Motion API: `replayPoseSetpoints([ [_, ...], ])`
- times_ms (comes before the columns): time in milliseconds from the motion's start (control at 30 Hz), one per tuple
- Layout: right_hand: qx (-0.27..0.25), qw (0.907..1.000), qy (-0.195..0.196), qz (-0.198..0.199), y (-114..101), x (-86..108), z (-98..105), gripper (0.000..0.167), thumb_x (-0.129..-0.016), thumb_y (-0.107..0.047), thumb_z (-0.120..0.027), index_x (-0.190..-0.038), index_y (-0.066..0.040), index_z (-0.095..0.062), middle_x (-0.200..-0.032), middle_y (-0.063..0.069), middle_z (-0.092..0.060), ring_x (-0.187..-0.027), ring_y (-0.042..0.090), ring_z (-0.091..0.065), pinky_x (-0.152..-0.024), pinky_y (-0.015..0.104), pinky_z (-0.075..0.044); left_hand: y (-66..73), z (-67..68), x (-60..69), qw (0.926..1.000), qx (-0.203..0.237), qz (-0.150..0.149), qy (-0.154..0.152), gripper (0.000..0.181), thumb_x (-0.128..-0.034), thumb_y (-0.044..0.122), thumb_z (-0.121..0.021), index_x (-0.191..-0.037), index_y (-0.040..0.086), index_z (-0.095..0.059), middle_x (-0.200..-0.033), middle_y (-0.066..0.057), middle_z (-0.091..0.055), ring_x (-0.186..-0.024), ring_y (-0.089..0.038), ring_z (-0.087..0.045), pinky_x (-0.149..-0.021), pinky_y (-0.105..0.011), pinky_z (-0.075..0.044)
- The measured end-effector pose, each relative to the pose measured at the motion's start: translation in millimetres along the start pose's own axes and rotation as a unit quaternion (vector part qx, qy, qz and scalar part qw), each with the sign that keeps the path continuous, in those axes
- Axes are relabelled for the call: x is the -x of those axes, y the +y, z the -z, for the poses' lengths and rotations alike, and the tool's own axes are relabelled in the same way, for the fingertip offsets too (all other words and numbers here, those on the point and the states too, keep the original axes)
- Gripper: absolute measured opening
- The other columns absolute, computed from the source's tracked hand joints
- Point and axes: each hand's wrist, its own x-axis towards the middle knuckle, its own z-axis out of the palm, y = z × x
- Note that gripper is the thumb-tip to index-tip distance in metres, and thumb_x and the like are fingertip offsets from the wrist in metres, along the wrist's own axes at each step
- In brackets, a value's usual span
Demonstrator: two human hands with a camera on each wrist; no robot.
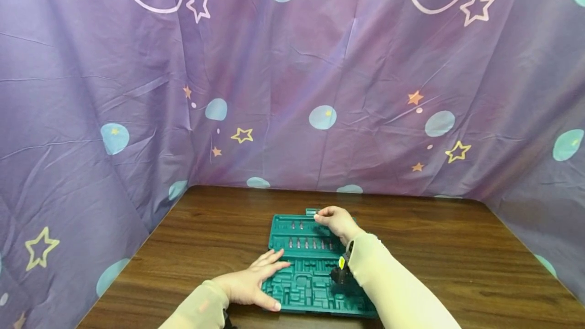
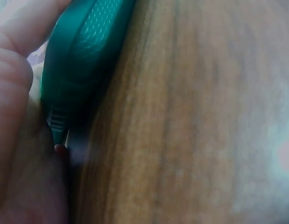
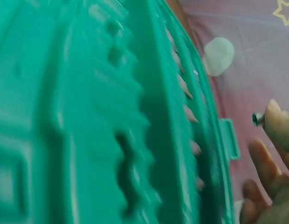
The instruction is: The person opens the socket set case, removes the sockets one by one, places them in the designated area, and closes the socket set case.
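Note:
A green plastic tool case (image 1: 299, 284) lies opened flat on the table, its moulded slots facing up. Several small bits (image 1: 306, 243) stand in rows in the far half. My left hand (image 1: 249, 281) rests with spread fingers on the case's left edge; the left wrist view shows the case's side (image 2: 88, 60) beside that hand. Above the far edge, my right hand (image 1: 335, 221) pinches a small metal socket (image 3: 257, 119) between thumb and fingertip; its hollow end shows in the right wrist view. The right forearm hides the case's right side.
The brown wooden table (image 1: 205, 232) extends around the case on all sides. A purple cloth (image 1: 274, 65) with stars and moons hangs behind the table and at both sides. A green latch (image 3: 230, 138) juts from the case's far edge.

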Motion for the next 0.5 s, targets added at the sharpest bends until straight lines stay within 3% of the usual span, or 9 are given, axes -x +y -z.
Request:
replayPoseSetpoints([
  [200,0.024,0.9985,-0.021,0.044,10,3.0,28,0.014,-0.088,-0.011,-0.069,-0.092,0.002,-0.065,-0.093,0.008,-0.066,-0.084,0.017,-0.056,-0.074,0.031,-0.043,0.0,-0.2,0.7,1.0000,0.000,0.001,0.003,0.087,-0.0791,0.046,-0.074,-0.152,0.024,-0.030,-0.162,-0.003,-0.006,-0.147,-0.031,0.002,-0.108,-0.066,-0.012],
  [500,0.057,0.9970,-0.023,0.049,31,12.9,75,0.016,-0.088,-0.012,-0.070,-0.097,0.001,-0.067,-0.095,0.007,-0.067,-0.084,0.015,-0.055,-0.076,0.031,-0.044,-2.3,-0.6,0.2,1.0000,0.002,-0.001,0.001,0.087,-0.0800,0.050,-0.071,-0.152,0.025,-0.029,-0.162,-0.002,-0.005,-0.147,-0.029,0.004,-0.108,-0.067,-0.011],
])
